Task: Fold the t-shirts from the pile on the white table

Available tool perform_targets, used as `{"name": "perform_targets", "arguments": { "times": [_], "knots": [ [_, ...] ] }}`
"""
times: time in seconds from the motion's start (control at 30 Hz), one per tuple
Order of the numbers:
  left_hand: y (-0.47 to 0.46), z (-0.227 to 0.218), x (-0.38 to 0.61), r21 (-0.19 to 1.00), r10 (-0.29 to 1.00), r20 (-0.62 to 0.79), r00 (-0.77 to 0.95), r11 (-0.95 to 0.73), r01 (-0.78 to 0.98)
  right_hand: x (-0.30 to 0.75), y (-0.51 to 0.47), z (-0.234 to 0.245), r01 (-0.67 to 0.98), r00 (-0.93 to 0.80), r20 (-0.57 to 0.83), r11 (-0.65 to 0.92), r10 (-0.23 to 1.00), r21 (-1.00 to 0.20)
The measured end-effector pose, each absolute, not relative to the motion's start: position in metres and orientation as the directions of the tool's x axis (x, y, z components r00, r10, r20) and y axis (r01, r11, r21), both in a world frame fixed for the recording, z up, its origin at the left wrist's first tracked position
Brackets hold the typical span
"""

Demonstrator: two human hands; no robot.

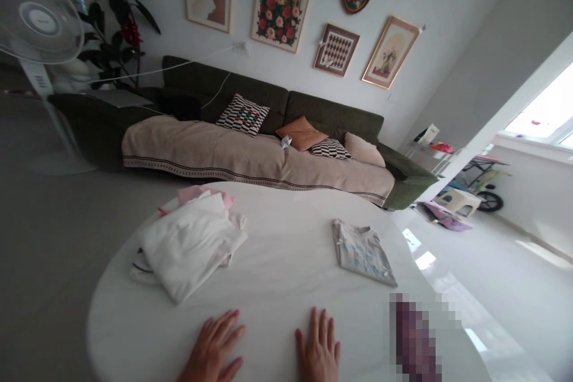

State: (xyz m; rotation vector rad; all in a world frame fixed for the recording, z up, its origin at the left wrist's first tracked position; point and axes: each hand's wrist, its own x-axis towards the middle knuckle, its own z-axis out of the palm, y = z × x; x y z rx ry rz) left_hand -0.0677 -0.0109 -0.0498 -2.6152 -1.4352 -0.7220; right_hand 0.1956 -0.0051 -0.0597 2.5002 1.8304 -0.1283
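Observation:
My left hand (215, 346) rests on the white table (286, 250) near its front edge, fingers spread and holding nothing. To its right my right hand (319, 343) lies flat, palm down, its fingers stretched forward. Beyond the left hand is a loose pile of clothes, with a white garment (188, 245) on top and a pink one (228, 198) showing behind it. A folded grey T-shirt (364, 253) with a bluish print lies further off on the right. Neither hand touches the clothes.
A blurred-out purplish patch (416, 340) covers the table's right front. Behind the table stands a green sofa (331, 107) with a beige cover (201, 149) and several cushions. A white fan (40, 21) is at the left; a white stool (461, 200) stands at the right.

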Motion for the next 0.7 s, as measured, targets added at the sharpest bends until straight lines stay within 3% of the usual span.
{"name": "perform_targets", "arguments": {
  "times": [0.1, 0.17, 0.27, 0.37, 0.53, 0.6, 0.7],
  "knots": [
    [0.020, -0.021, -0.081, 0.378, 0.876, 0.356, 0.325, -0.453, 0.808, 0.190, -0.029, -0.065, 0.957, 0.287, -0.043, -0.288, 0.957, -0.038],
    [0.054, 0.005, -0.101, 0.397, 0.906, 0.375, 0.198, -0.349, 0.849, 0.193, -0.036, -0.063, 0.962, 0.261, -0.032, -0.262, 0.965, -0.075],
    [0.106, 0.044, -0.138, 0.405, 0.903, 0.411, -0.123, -0.060, 0.912, 0.195, -0.039, -0.053, 0.963, 0.227, -0.054, -0.232, 0.972, -0.135],
    [0.141, 0.073, -0.169, 0.425, 0.887, 0.405, -0.222, 0.032, 0.904, 0.192, -0.041, -0.045, 0.959, 0.243, -0.029, -0.244, 0.970, -0.146],
    [0.143, 0.088, -0.168, 0.442, 0.947, 0.295, -0.129, -0.015, 0.897, 0.187, -0.044, -0.045, 0.956, 0.249, 0.013, -0.243, 0.968, -0.165],
    [0.117, 0.084, -0.139, 0.449, 0.963, 0.271, 0.008, -0.133, 0.884, 0.187, -0.043, -0.045, 0.952, 0.255, 0.030, -0.246, 0.966, -0.180],
    [0.046, 0.068, -0.074, 0.475, 0.907, 0.235, 0.349, -0.420, 0.773, 0.187, -0.043, -0.041, 0.945, 0.260, 0.033, -0.247, 0.965, -0.213]
  ]
}}
